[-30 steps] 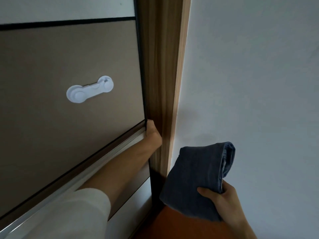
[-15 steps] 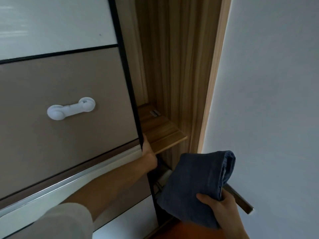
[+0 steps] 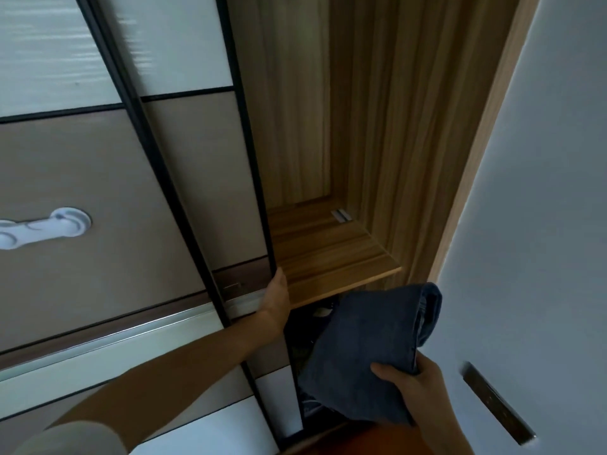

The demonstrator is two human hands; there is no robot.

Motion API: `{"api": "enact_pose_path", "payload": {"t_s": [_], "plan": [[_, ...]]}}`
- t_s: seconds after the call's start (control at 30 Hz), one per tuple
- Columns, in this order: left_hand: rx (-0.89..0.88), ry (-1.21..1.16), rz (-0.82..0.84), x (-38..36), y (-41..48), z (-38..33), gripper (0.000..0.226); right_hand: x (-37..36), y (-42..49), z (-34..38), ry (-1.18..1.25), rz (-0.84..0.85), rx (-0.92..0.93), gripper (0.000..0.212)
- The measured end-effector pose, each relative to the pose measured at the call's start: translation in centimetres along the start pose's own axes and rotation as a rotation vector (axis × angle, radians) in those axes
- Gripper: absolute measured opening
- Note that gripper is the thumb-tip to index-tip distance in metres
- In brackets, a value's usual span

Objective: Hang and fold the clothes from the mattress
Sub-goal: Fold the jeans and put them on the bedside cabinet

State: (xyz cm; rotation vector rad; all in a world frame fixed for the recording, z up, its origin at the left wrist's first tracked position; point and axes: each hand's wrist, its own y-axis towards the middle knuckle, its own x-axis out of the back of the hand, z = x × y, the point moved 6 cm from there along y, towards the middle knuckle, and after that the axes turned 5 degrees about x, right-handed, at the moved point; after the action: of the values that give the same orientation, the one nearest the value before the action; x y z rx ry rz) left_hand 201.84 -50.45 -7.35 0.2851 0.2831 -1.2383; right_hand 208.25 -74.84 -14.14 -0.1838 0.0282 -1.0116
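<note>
The folded jeans (image 3: pixel 361 349) are dark blue and thick. They are bent over into a soft bundle, and the round fold is at the top right, where paler seams peek out. The bundle is up in the air and tilted, at about 5 o'clock in the view. The right hand (image 3: pixel 414 385) grips its lower right corner, thumb on top. The wooden shelf (image 3: pixel 322 251) is at 12 o'clock from it.

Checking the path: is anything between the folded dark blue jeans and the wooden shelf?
Nothing visible does. The left hand holds the black-framed sliding door left of the light wooden shelf; the right hand holds the folded dark blue jeans just below it.
</note>
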Motion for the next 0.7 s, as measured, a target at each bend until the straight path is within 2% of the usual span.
{"api": "enact_pose_path", "payload": {"t_s": [0.07,0.1,0.2,0.3,0.4,0.47,0.5,0.63,0.7], "plan": [[-0.367,-0.490,0.109,-0.1,-1.8,-4.1,0.070,-1.9,0.4,0.9,0.022,0.010,-0.018,0.040],[-0.361,-0.654,0.190,-0.8,-2.8,-3.5,0.068,-3.0,0.5,1.5,0.037,0.026,-0.020,0.040],[-0.203,-0.792,0.151,-3.7,-3.4,-4.5,0.065,-6.2,0.9,3.0,0.059,0.062,0.007,0.032],[-0.189,-0.791,0.158,-5.9,-5.3,-5.9,0.067,-9.5,1.0,4.7,0.075,0.124,0.022,0.030],[-0.214,-0.774,0.087,-7.7,-8.0,-6.7,0.062,-12.3,0.9,5.5,0.098,0.167,0.013,0.026],[-0.202,-0.798,0.102,-8.8,-9.7,-7.7,0.057,-14.2,0.9,5.6,0.110,0.195,0.004,0.024],[-0.163,-0.854,0.132,-9.5,-10.6,-7.6,0.056,-15.2,1.0,5.5,0.115,0.212,-0.009,0.023],[-0.218,-0.978,0.281,-12.3,-14.9,-8.0,0.052,-18.8,0.5,5.0,0.155,0.258,-0.035,0.029],[-0.202,-0.906,0.307,-13.6,-16.7,-6.9,0.052,-20.2,0.1,4.6,0.169,0.288,-0.056,0.036]]}}
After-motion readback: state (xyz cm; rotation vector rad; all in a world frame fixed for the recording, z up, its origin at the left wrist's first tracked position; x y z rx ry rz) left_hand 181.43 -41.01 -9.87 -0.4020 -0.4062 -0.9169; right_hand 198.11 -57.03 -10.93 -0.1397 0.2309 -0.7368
